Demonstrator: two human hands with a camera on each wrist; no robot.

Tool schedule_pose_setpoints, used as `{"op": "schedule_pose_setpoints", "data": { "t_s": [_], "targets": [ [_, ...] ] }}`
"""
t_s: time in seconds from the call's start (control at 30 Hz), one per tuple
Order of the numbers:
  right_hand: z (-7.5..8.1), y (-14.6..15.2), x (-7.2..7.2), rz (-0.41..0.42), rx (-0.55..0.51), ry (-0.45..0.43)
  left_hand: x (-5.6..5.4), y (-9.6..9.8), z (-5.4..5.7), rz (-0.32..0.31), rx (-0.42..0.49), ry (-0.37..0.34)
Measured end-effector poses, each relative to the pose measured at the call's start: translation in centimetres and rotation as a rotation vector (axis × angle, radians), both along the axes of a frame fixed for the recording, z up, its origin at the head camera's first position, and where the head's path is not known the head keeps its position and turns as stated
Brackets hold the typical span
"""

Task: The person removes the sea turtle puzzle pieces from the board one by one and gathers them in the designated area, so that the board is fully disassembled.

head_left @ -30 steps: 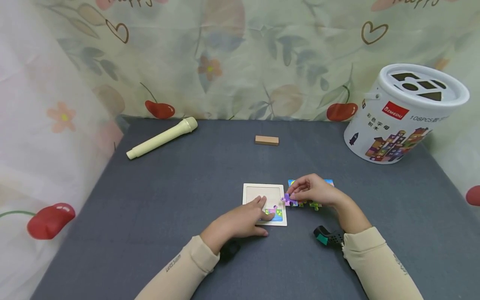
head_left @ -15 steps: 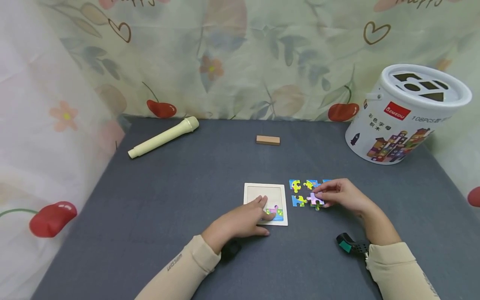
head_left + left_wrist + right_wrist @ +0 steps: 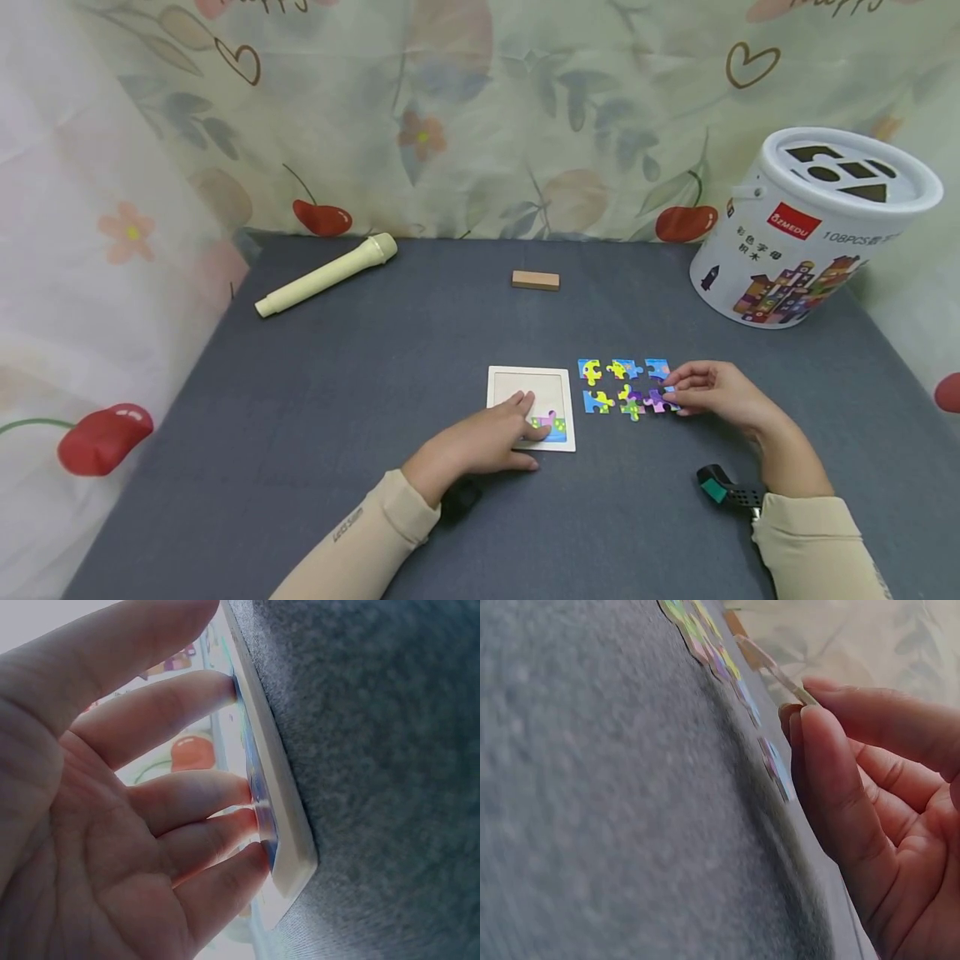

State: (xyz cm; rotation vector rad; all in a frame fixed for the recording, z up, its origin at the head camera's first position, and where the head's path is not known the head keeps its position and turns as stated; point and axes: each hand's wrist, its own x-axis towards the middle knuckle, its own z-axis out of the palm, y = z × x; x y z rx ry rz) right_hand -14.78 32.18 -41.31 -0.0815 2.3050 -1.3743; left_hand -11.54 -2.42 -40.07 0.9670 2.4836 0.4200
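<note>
My left hand (image 3: 480,442) lies over a square wooden puzzle tray (image 3: 568,408), its fingertips touching the inside, as the left wrist view shows too. Pink, green and blue joined puzzle pieces (image 3: 557,430) fill part of the tray's lower portion; the hand hides some of it. To the right, my right hand (image 3: 716,396) pinches a purple jigsaw piece (image 3: 655,402) between thumb and fingers. In the right wrist view this jigsaw piece (image 3: 769,664) appears edge-on, raised above the table. Beneath and beside it lie several loose jigsaw pieces (image 3: 590,370) in two rows.
A small wooden block (image 3: 536,281) lies behind the tray. Far left is a cream microphone-shaped stick (image 3: 326,277). A large white bucket (image 3: 795,242) with shape holes in its lid stands at the back right, in front of a patterned curtain (image 3: 480,125).
My right hand has moved right with the purple jigsaw piece, from beside the tray to the right end of the loose pieces. My left hand stays on the tray.
</note>
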Motion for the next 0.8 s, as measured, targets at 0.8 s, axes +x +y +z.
{"op": "schedule_pose_setpoints", "data": {
  "t_s": [0.8],
  "targets": [
    [-0.47, 0.08, 0.26, -0.030, 0.095, 0.074, -0.03, -0.13, 0.12, -0.001, 0.016, -0.014]
  ]
}}
